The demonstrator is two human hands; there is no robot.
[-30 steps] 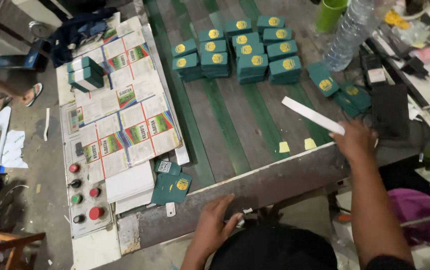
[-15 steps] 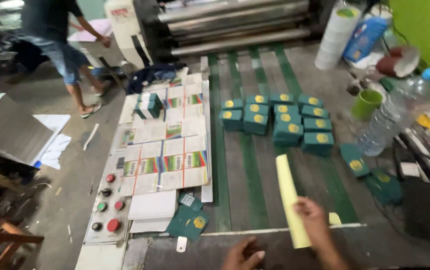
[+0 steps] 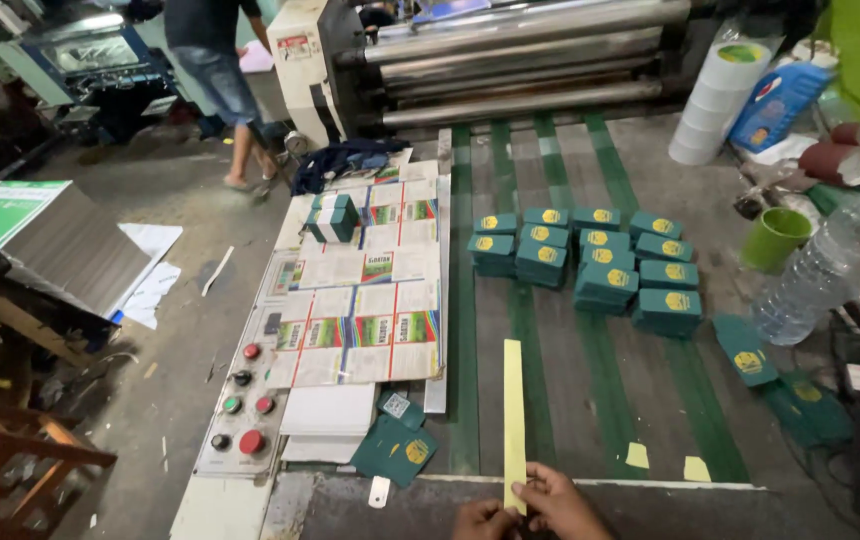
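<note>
**A:** What are the hands doing?

**B:** Both sit at the bottom edge of the view, close together. The right hand has its fingers closed in a pinch on the near end of a long yellow paper strip. The left hand is just beside it, touching or nearly touching that same end; only its knuckles show, so I cannot tell whether it grips.

**A:** How would the strip handle?

**B:** Light and thin, I'd judge, floppy along its length and easy to crease. It lies flat on the table, running straight away from the hands. Held at one end only, the far end would likely droop, so a second hold further up seems wise.

**A:** And around it?

**B:** Ahead and to the right of the hands lie two small yellow scraps. Ahead and left, a dark green packet with a gold emblem, and beyond that a large printed sheet beside a panel of red and green buttons. Further ahead to the right stand rows of stacked green packets, well apart from the strip. The green-striped table runs on to steel rollers at the far end.
</note>
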